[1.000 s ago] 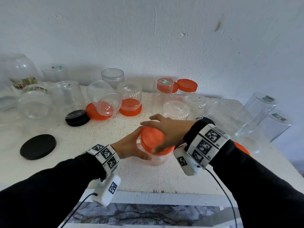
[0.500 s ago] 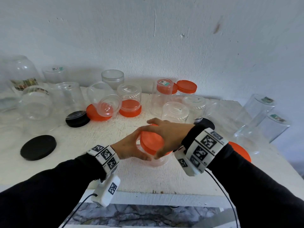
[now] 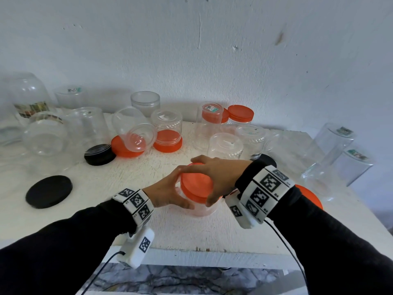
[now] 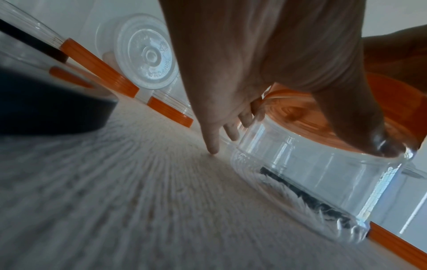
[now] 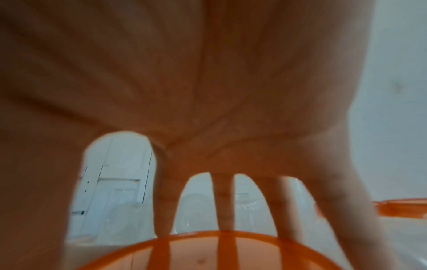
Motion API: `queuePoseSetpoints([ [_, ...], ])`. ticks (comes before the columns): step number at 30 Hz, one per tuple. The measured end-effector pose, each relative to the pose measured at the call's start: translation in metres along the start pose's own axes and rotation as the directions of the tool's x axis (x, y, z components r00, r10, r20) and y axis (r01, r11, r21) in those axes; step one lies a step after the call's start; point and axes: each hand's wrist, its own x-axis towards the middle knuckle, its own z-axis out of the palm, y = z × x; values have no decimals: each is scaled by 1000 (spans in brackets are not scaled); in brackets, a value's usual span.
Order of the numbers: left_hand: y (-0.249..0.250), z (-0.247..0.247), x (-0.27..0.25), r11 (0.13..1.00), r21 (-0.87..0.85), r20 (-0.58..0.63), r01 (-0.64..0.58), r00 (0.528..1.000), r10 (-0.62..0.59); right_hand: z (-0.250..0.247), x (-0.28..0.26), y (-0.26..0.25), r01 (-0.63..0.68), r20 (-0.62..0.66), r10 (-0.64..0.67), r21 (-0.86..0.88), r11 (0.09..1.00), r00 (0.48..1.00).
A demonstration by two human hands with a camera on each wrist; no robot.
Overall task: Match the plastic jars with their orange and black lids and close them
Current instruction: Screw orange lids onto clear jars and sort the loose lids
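A short clear plastic jar (image 3: 201, 209) (image 4: 323, 175) stands near the front middle of the white table (image 3: 191, 235). An orange lid (image 3: 196, 184) (image 5: 208, 254) sits tilted on its mouth. My left hand (image 3: 170, 192) (image 4: 254, 73) grips the jar's side, thumb at the front and fingers (image 4: 233, 131) curled round the back. My right hand (image 3: 219, 177) (image 5: 208, 109) reaches over from the right, its spread fingers (image 5: 225, 210) and thumb curled round the lid's rim.
Several open clear jars stand or lie along the back and at the right (image 3: 333, 154). Capped jars with orange lids (image 3: 168, 141) (image 3: 240, 113) stand behind. Loose black lids (image 3: 49, 191) (image 3: 98, 154) lie at the left; a loose orange lid (image 3: 310, 196) shows behind my right wrist.
My right hand has turned on the lid, wrist swinging rightward and back; the lid sits lower and more tilted on the jar. The left hand stays on the jar.
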Motion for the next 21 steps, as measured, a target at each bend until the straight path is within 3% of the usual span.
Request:
queuePoseSetpoints([
  [10,0,1,2,997,-76,-27,-1,1000,-1,8,2,9,-27,-187,26,-1,1000,982],
  [21,9,2,0,994,109,-84,28,996,-19,20,2,2,-75,-336,97,79,994,937],
])
